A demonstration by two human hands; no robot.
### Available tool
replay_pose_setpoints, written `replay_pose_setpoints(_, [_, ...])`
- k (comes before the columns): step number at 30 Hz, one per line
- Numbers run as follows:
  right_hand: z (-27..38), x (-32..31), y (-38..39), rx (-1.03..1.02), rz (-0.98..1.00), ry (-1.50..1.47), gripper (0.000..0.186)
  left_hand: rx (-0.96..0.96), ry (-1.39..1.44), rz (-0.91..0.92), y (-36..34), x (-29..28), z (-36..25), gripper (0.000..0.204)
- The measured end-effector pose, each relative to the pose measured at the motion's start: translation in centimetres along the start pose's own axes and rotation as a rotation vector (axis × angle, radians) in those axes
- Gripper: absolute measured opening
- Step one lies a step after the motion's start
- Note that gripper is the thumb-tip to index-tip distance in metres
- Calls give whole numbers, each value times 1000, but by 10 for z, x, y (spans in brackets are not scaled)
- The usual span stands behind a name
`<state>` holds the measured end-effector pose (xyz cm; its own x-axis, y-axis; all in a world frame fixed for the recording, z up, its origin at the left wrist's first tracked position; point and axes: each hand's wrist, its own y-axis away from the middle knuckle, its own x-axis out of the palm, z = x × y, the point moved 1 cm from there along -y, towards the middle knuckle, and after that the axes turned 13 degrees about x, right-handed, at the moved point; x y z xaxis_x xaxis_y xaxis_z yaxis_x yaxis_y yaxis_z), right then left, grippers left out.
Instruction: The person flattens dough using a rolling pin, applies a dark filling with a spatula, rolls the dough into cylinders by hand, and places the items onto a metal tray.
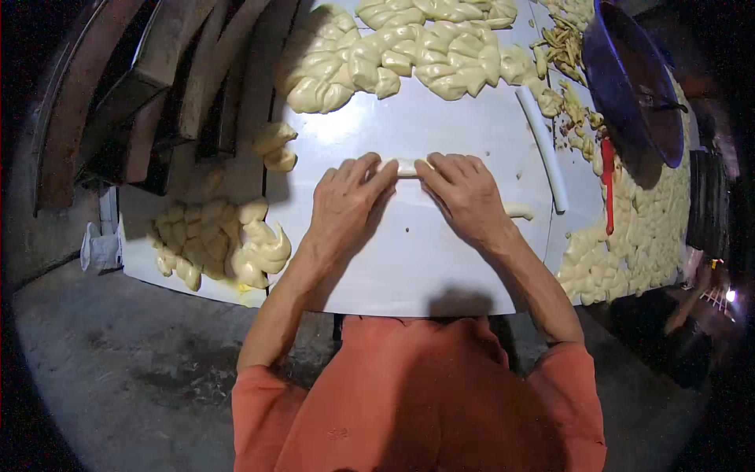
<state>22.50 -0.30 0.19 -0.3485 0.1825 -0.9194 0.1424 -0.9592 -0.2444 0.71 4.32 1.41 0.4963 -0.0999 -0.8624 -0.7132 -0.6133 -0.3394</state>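
A short pale dough roll point(406, 167) lies across the white tabletop point(393, 267) between my two hands. My left hand point(346, 193) has its curled fingers and thumb closed on the left end. At the other end, my right hand point(465, 193) grips it the same way. Only the middle of the roll shows; its ends are hidden under my fingers. Beside my right wrist lies a small strip of dough point(519, 210).
Dough lumps spread along the far side point(456, 59) and near left point(208, 236). To the right are a white rod point(543, 149), a red slim tool point(608, 185), many small dough pieces point(629, 244) and a dark blue basin point(617, 82). Long dark beams point(149, 71) stand at left.
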Motion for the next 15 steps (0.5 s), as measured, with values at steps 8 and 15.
replay_pose_setpoints(8, [0, -15, -19, 101, 53, -143, 35, -66, 40, 73, -11, 1, 16, 35])
replay_pose_setpoints(15, [-22, -14, -29, 108, 211, -178, 20, -44, 66, 20, -32, 4, 7, 13])
